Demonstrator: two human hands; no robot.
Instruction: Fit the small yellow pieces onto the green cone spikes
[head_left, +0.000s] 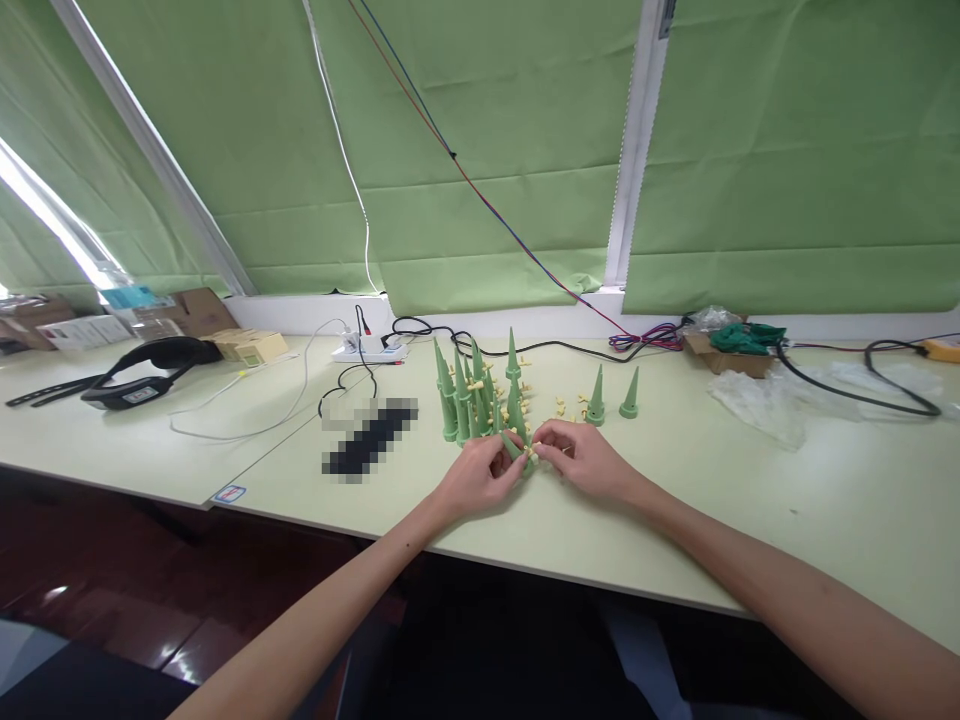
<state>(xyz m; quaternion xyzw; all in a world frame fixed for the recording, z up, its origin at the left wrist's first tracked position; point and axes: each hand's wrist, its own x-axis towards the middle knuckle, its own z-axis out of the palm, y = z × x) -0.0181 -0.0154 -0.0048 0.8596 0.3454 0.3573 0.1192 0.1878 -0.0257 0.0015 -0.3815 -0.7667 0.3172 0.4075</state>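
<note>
My left hand is closed around a green cone with a wider base, which leans to the left just above the table. My right hand pinches a small yellow piece against the base of that cone. Directly behind my left hand stands a cluster of green cones, several with yellow pieces sticking out of their sides. Beyond my right hand are two more upright cones, one with holes in its base and another further right. Loose yellow pieces lie between the cluster and these two.
The pale table has its front edge close to my forearms. Left are a blurred dark object, a white power strip and a black headset-like band. Cables run along the back. A cardboard box and clear plastic bags lie right.
</note>
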